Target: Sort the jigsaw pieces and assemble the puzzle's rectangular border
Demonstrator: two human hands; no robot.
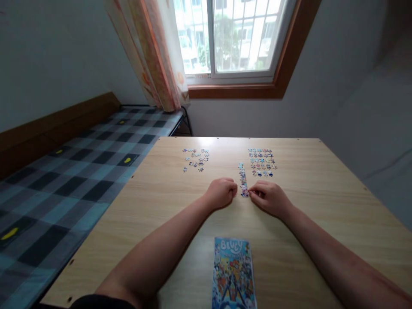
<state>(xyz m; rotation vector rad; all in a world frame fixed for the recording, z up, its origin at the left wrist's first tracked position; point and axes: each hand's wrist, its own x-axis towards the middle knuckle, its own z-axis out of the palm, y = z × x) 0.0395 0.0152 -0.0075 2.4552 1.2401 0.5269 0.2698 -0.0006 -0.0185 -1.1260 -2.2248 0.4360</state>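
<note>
A narrow strip of joined jigsaw puzzle pieces (pixel 243 180) lies on the table, running away from me. My right hand (pixel 268 198) is closed in a pinch, its fingertips at the strip's lower right edge on a puzzle piece (pixel 245 194); the fingers partly hide what is between them. Just left of the strip, my left hand (pixel 221 193) rests on the table with its fingers curled into a fist. Whatever lies inside that fist, if anything, is hidden. Loose pieces in rows (pixel 262 161) lie beyond my right hand, and scattered loose pieces (pixel 196 159) lie farther left.
A colourful Bluey picture sheet or box (pixel 234 272) lies between my forearms on the wooden table (pixel 180 206). A bed with a checked cover (pixel 96 159) stands along the left side. Behind the table are a window (pixel 241 38) and a curtain (pixel 161 56).
</note>
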